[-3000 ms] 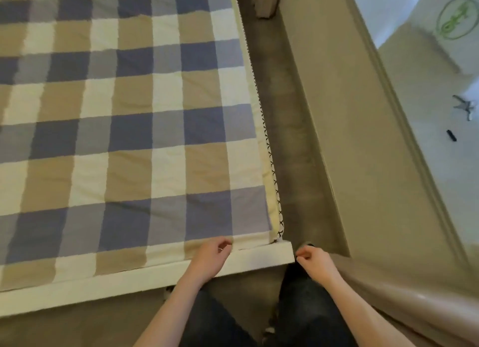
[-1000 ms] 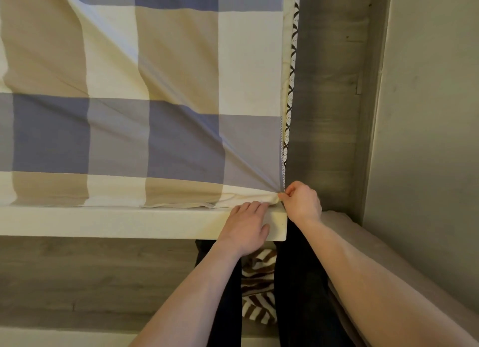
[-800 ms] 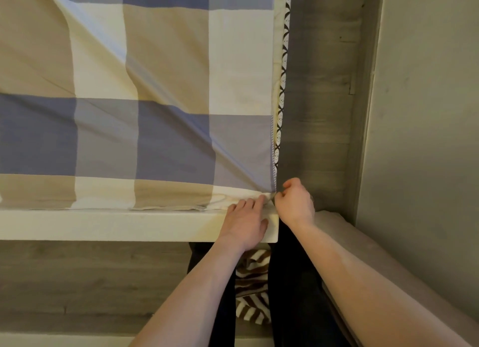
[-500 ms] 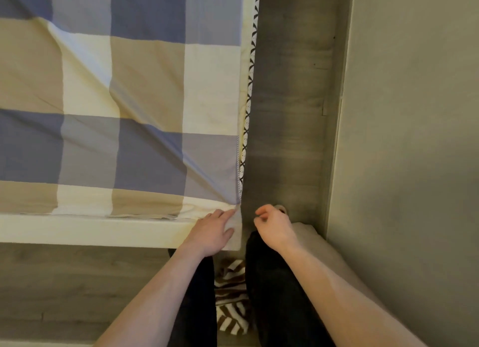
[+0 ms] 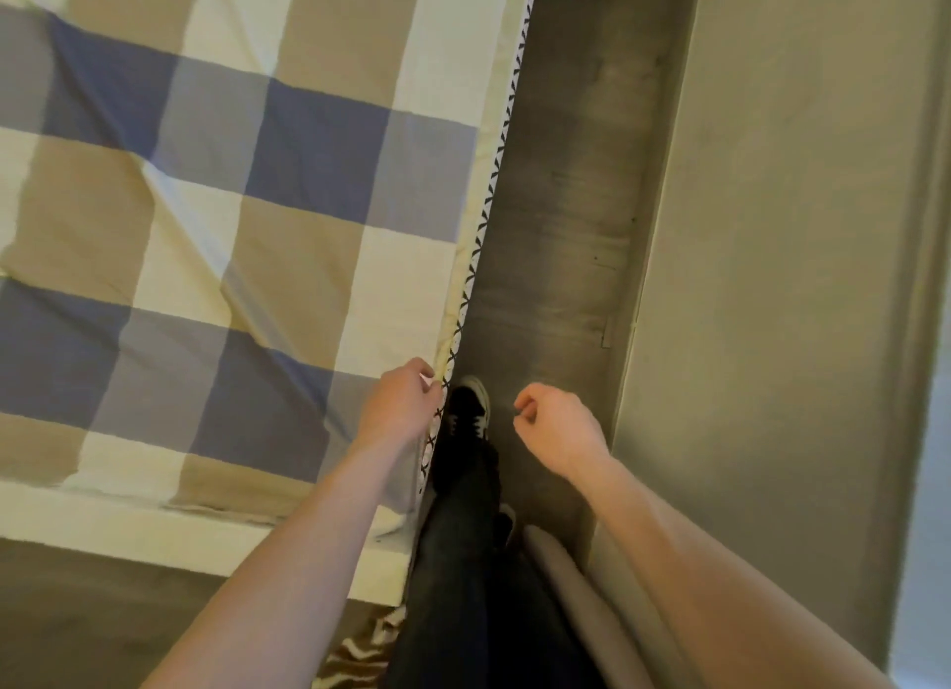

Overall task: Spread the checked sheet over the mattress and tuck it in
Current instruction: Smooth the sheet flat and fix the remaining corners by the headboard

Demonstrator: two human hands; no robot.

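Pretty plain outfit tbh. The left forearm [image 5: 309,560] and right forearm [image 5: 694,549] are both bare all the way from the bottom edge of view to the left hand [image 5: 401,405] and right hand [image 5: 558,426]. The legs are in dark trousers [image 5: 463,560], close to black, with a slightly faded denim look and a straight cut. On the front foot there's a black sneaker [image 5: 468,405] with a white rubber toe cap, a white sole edge and white bits across the top that look like laces.
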